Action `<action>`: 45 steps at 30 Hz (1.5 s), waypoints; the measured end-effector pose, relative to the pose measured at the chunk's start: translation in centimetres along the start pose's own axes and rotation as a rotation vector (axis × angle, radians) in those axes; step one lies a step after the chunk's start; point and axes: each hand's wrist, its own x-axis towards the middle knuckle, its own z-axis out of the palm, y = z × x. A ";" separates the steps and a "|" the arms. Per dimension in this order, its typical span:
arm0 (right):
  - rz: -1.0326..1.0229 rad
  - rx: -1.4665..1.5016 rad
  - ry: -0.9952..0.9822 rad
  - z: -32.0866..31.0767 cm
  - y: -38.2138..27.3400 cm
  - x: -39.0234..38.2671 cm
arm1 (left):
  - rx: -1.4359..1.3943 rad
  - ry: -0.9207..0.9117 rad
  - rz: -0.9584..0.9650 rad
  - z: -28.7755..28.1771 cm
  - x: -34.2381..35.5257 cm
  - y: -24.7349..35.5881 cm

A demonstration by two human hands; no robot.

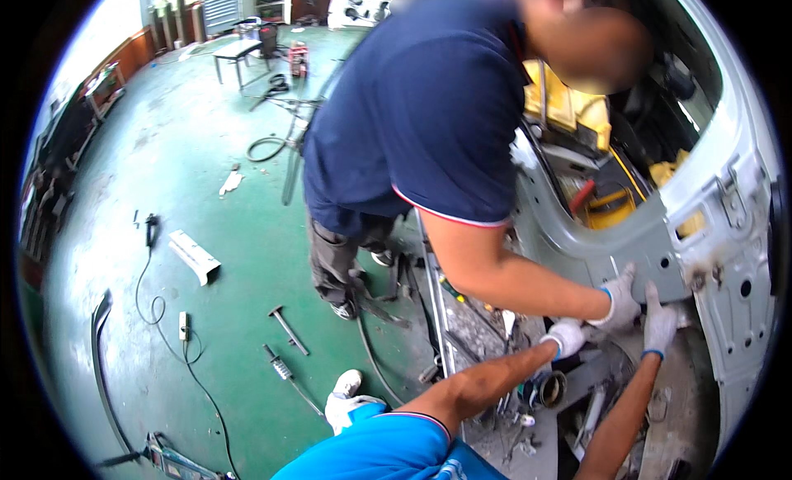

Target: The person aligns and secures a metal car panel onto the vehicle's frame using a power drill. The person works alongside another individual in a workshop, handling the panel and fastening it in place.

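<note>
My right hand (661,323), in a white glove, holds the lower edge of a silver-grey car body panel (596,247), thumb raised against its face. My left hand (566,338), also gloved, is curled just below that edge, partly behind a co-worker's gloved hand (615,307); what it grips is unclear. That co-worker, in a navy shirt (421,108), bends over the opening, touching the panel. Beneath my arms are a round metal fitting (551,389) and scattered small parts. Yellow pieces (612,201) sit inside the opening.
The green floor (124,315) holds a white trim piece (192,255), corded tools (185,325), a hammer-like tool (289,331), hoses and a long dark strip (99,356). A small table (237,52) stands further back. The door pillar (730,298) rises at the right.
</note>
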 end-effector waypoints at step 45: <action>0.099 0.355 0.108 3.2 0.3 0.0 | -0.196 -0.110 -0.070 -3.8 -0.5 3.1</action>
